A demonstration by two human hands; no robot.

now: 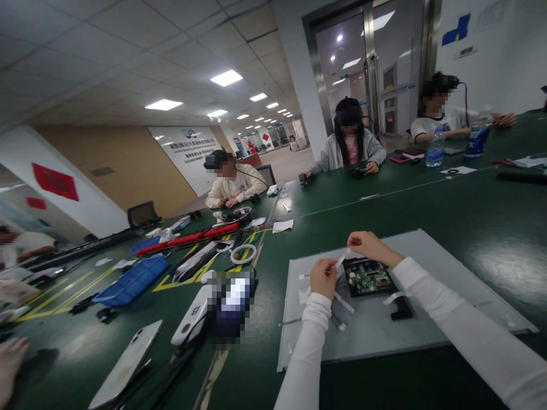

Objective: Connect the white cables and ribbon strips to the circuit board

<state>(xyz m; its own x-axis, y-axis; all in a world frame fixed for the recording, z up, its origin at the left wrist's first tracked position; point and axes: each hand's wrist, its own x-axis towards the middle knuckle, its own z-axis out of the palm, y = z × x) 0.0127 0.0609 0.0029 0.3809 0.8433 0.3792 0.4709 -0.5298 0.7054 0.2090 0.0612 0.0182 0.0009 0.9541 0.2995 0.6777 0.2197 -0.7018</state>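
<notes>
grey panel (367, 339) on the green table (337, 213), and on it the green circuit board (371, 281), sitting in its black case. from my end of the feed, i see the left hand (323, 279) pinched on a white strip (341, 261), the right hand (367, 246) closed on its upper end (too small to tell what the strip is). work looks partway to me: the board is seated in the case but uncovered. loose cables (344, 304) lie on the panel near the left hand, and a black piece (400, 308) sits apart, below the case. whether any cable is plugged in, i cannot tell. strip unplaced; loose bits unsorted.
</notes>
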